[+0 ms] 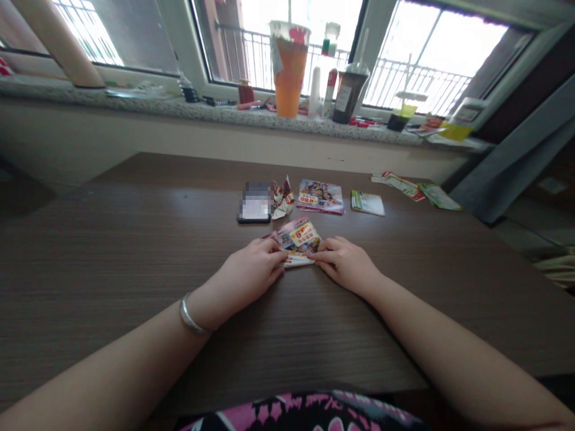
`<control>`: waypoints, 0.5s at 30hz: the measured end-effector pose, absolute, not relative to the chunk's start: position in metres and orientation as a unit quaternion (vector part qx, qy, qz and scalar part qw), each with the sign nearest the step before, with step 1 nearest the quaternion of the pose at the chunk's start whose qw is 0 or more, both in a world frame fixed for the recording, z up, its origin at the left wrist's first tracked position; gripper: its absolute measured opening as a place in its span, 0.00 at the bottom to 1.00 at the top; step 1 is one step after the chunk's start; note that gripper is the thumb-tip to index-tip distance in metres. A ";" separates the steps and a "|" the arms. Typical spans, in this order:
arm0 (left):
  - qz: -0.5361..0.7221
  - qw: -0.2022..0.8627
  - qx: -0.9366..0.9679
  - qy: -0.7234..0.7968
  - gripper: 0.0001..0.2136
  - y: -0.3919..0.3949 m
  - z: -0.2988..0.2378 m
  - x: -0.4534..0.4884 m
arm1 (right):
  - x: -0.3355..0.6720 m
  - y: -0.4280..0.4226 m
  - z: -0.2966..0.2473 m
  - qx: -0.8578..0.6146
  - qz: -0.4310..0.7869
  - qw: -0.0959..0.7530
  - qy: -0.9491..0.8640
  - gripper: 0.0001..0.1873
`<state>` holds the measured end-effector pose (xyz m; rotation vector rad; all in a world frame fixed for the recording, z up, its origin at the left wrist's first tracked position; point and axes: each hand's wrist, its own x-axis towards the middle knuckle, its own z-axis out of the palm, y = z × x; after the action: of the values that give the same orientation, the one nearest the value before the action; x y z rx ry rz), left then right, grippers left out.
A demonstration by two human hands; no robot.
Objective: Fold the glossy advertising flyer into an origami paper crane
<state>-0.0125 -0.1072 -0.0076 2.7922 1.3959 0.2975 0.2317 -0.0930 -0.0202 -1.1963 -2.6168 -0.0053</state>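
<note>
A colourful printed paper sheet [297,238], partly folded, lies on the dark wooden table [135,251] in front of me. My left hand [249,272], with a silver bracelet on its wrist, pinches the sheet's left near edge with closed fingers. From the other side, my right hand [344,260] presses and pinches the sheet's right near edge. The sheet's front fold is partly hidden under my fingertips.
Behind the sheet lie a phone [255,203], a small folded paper figure [283,199], a stack of flyers [320,197], a green leaflet [368,203] and more leaflets [415,188] at the right. The window sill [179,108] holds an orange cup [288,72], a dark drink cup [349,93] and bottles.
</note>
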 end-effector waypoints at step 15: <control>0.097 -0.045 0.893 0.438 0.12 -0.106 -0.008 -0.010 | 0.231 -0.093 -0.022 -0.419 0.007 0.158 -0.894 0.13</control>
<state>-0.0097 -0.1060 -0.0083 2.8886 1.4167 0.3141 0.2314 -0.0930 -0.0216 -1.1991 -2.5573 0.0210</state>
